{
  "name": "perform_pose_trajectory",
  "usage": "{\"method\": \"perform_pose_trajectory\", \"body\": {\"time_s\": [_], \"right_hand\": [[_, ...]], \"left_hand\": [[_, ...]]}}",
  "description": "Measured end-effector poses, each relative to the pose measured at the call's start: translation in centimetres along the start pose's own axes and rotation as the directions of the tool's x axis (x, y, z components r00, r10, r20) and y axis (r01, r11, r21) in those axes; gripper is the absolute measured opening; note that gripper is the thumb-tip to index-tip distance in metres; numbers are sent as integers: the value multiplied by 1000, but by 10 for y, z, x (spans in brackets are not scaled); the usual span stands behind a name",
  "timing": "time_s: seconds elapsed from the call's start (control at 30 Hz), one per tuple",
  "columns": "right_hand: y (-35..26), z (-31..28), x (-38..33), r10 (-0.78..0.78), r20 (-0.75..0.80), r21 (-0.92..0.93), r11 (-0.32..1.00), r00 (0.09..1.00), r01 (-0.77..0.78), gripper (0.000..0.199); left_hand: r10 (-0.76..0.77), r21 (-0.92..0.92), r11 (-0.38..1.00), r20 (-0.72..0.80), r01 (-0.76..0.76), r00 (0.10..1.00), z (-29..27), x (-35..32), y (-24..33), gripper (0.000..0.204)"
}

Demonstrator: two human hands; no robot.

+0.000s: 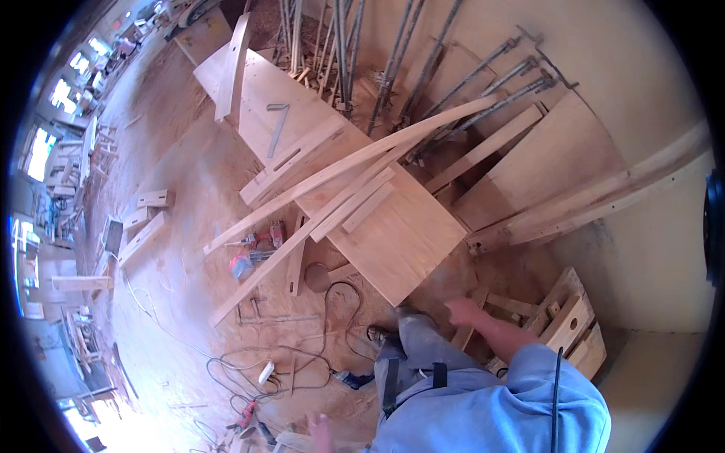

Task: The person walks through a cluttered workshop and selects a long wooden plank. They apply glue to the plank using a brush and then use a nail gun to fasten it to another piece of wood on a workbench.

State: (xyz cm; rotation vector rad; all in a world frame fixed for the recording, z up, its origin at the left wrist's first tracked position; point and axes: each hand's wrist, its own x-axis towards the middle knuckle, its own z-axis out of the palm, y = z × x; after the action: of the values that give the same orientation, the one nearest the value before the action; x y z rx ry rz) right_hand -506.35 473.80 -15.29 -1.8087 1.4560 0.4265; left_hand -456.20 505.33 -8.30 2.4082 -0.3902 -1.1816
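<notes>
My right hand hangs beside the near corner of a long plywood board, next to some slotted wooden pieces; it is blurred and its fingers are hard to read. Low in the view, my left hand shows only in part, fingers apart and nothing visible in it, above pale wood at the lower edge. Across the board lie a long curved timber, straight wooden strips, a mortised rail and a metal square. Neither hand visibly touches the board.
Metal bar clamps lean at the wall. A wooden assembly stands at right. On the dusty floor lie a red power tool, a blue power tool, tangled cables and mortised blocks at left.
</notes>
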Motion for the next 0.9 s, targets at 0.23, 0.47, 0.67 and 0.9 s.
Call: {"method": "perform_pose_trajectory", "body": {"time_s": [0.23,0.47,0.67,0.9], "right_hand": [[86,69,-103,252,263,146,944,931,-296,27],[178,11,-66,312,123,261,906,942,-334,29],[226,-37,-1,555,16,783,511,832,-356,39],[234,-41,-8,569,1,783,511,822,-355,37]], "left_hand": [[-365,152,924,73,352,928,16,-43,-15,55],[-169,48,985,83,165,982,99,-25,185,51],[471,168,827,312,-536,825,236,-72,411,57],[406,268,754,529,-600,746,277,-97,425,56]]}}
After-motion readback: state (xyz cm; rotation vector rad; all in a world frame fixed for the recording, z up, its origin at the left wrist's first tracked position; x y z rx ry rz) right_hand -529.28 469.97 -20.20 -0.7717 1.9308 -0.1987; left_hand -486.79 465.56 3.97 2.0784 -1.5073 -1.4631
